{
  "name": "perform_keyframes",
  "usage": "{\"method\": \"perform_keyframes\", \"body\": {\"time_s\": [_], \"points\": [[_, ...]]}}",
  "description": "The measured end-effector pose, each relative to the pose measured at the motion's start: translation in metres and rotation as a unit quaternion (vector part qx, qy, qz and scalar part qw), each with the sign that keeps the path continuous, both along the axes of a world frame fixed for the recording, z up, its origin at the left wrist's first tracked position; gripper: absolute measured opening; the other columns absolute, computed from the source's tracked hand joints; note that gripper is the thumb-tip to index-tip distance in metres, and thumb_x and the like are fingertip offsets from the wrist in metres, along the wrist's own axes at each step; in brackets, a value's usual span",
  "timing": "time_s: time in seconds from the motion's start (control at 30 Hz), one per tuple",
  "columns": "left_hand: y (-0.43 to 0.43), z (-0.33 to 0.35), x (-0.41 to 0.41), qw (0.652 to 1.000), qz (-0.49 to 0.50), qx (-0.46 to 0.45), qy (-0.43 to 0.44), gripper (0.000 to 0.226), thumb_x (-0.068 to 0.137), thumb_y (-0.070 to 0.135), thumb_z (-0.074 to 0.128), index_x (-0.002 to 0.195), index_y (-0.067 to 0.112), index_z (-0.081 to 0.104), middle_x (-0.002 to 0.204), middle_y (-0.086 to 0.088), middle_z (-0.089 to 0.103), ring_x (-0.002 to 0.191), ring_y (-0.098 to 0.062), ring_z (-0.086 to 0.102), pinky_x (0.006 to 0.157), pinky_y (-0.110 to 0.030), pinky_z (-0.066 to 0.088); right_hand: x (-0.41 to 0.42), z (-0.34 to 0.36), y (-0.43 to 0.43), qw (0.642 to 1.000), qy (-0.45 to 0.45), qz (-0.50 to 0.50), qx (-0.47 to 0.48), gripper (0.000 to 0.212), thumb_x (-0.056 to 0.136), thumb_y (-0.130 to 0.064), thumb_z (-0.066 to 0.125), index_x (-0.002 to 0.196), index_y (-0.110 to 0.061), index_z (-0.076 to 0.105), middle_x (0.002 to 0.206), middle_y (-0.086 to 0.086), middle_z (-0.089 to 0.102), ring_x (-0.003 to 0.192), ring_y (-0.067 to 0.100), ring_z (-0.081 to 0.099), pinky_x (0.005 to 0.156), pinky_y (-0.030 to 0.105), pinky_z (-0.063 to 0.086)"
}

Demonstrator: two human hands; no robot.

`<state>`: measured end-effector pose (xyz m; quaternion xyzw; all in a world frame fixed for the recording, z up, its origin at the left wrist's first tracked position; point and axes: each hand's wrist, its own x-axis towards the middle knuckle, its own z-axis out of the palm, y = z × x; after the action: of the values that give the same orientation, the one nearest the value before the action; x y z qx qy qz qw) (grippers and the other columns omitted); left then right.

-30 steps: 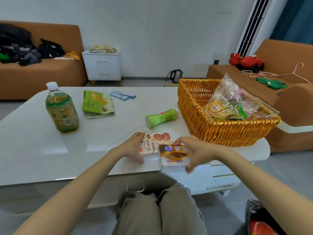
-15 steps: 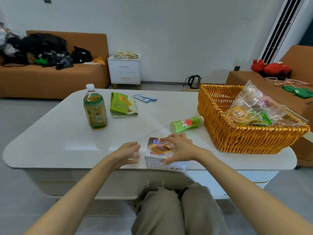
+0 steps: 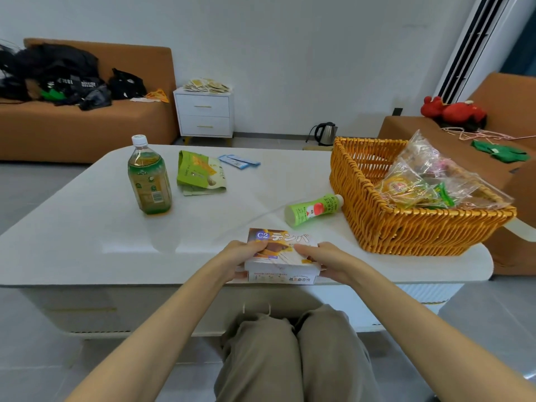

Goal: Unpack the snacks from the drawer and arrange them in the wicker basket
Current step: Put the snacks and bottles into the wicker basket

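Two snack boxes are sitting stacked at the near edge of the tabletop [image 3: 87, 227], the orange-topped box [image 3: 280, 245] lying on the white box [image 3: 281, 277].
The left hand [image 3: 240, 258] and right hand [image 3: 322, 261] are clasping the stack from either side. Each grip is closing round a short end, fingers reaching onto the top face. Cannot tell whether the stack is lifting yet.

Risks, as judged:
- The top box is resting loose and slightly askew on the lower one. A tilt on the way to the wicker basket [image 3: 406, 233] could be sliding it off.
- The green drink bottle [image 3: 314, 209] is lying on its side between the stack and the basket wall. A low carry could be knocking it into a roll.
- Clear snack bags [image 3: 420, 181] are already filling the basket's right side, so room is showing only at its left.

Against half a second ago: the left hand was lying beside the boxes, apart, and the right was lying flat on top. Now both are gripping.
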<state>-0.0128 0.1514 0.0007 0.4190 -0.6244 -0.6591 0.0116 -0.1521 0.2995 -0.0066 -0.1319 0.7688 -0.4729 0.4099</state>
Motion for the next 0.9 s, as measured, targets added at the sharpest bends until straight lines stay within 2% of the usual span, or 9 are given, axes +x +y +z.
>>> {"method": "perform_keyframes", "body": {"time_s": [0.13, 0.23, 0.3, 0.43, 0.53, 0.57, 0.67, 0.8, 0.9], "points": [[0.009, 0.002, 0.002, 0.999, 0.010, -0.015, 0.042, 0.037, 0.091, 0.034, 0.063, 0.119, 0.011, 0.061, 0.104, -0.006, 0.070, 0.081, -0.013, 0.062, 0.063, -0.029, 0.047, 0.008, 0.007, 0.005, 0.999, 0.021, -0.001, -0.040, 0.039, 0.093, -0.022, 0.063, 0.124, 0.000, 0.052, 0.112, 0.015, 0.068, 0.082, 0.019, 0.065, 0.064, 0.029, 0.055], [0.008, 0.012, 0.010, 0.994, 0.009, -0.051, 0.093, 0.040, 0.091, 0.035, 0.063, 0.124, 0.014, 0.058, 0.116, -0.006, 0.068, 0.101, -0.019, 0.062, 0.088, -0.039, 0.045, 0.015, 0.019, 0.012, 0.994, 0.062, -0.008, -0.092, 0.045, 0.090, -0.025, 0.067, 0.123, -0.004, 0.046, 0.113, 0.012, 0.066, 0.095, 0.024, 0.066, 0.087, 0.043, 0.056], [0.008, 0.030, 0.015, 0.990, 0.011, -0.065, 0.129, 0.040, 0.090, 0.035, 0.064, 0.125, 0.015, 0.057, 0.113, -0.004, 0.068, 0.096, -0.017, 0.062, 0.087, -0.038, 0.041, 0.020, 0.035, 0.015, 0.989, 0.089, -0.013, -0.121, 0.052, 0.086, -0.028, 0.072, 0.125, -0.007, 0.045, 0.115, 0.009, 0.065, 0.101, 0.025, 0.067, 0.092, 0.048, 0.054], [0.011, 0.070, 0.023, 0.977, -0.005, -0.079, 0.200, 0.038, 0.089, 0.034, 0.064, 0.125, 0.022, 0.055, 0.101, 0.005, 0.069, 0.084, -0.008, 0.066, 0.070, -0.025, 0.048, 0.028, 0.082, 0.026, 0.980, 0.117, -0.016, -0.162, 0.052, 0.086, -0.027, 0.072, 0.122, -0.012, 0.038, 0.116, 0.006, 0.061, 0.098, 0.020, 0.067, 0.079, 0.037, 0.058], [0.013, 0.092, 0.030, 0.969, 0.000, -0.084, 0.232, 0.052, 0.084, 0.036, 0.068, 0.132, 0.024, 0.051, 0.110, 0.004, 0.069, 0.098, -0.015, 0.066, 0.090, -0.038, 0.049, 0.034, 0.118, 0.035, 0.974, 0.129, -0.015, -0.184, 0.057, 0.082, -0.025, 0.075, 0.123, -0.015, 0.037, 0.112, 0.007, 0.064, 0.093, 0.021, 0.069, 0.075, 0.035, 0.059], [0.014, 0.098, 0.032, 0.966, 0.004, -0.082, 0.244, 0.054, 0.084, 0.035, 0.069, 0.133, 0.025, 0.050, 0.113, 0.002, 0.068, 0.098, -0.015, 0.066, 0.090, -0.040, 0.049, 0.037, 0.127, 0.038, 0.971, 0.133, -0.016, -0.197, 0.061, 0.080, -0.024, 0.076, 0.125, -0.016, 0.036, 0.112, 0.007, 0.065, 0.092, 0.022, 0.070, 0.075, 0.035, 0.060], [0.016, 0.115, 0.035, 0.954, 0.008, -0.079, 0.288, 0.055, 0.082, 0.030, 0.071, 0.133, 0.026, 0.050, 0.114, -0.001, 0.069, 0.090, -0.014, 0.068, 0.072, -0.032, 0.051, 0.042, 0.146, 0.046, 0.963, 0.152, 0.000, -0.220, 0.069, 0.080, -0.020, 0.076, 0.133, -0.022, 0.032, 0.107, 0.004, 0.064, 0.089, 0.019, 0.070, 0.070, 0.031, 0.059], [0.012, 0.137, 0.024, 0.942, -0.026, -0.103, 0.319, 0.091, 0.057, 0.039, 0.081, 0.140, 0.027, 0.045, 0.121, 0.000, 0.066, 0.107, -0.022, 0.065, 0.095, -0.047, 0.050, 0.033, 0.169, 0.055, 0.954, 0.199, 0.034, -0.223, 0.077, 0.081, -0.014, 0.075, 0.142, -0.031, 0.030, 0.114, 0.002, 0.060, 0.093, 0.016, 0.068, 0.070, 0.027, 0.058], [0.003, 0.142, 0.007, 0.926, -0.060, -0.142, 0.346, 0.084, 0.059, 0.033, 0.080, 0.138, 0.028, 0.048, 0.129, 0.004, 0.061, 0.113, -0.019, 0.062, 0.090, -0.039, 0.055, 0.017, 0.178, 0.056, 0.940, 0.259, 0.075, -0.211, 0.083, 0.079, -0.011, 0.076, 0.143, -0.037, 0.031, 0.118, -0.009, 0.052, 0.097, 0.010, 0.063, 0.071, 0.019, 0.056]]}}
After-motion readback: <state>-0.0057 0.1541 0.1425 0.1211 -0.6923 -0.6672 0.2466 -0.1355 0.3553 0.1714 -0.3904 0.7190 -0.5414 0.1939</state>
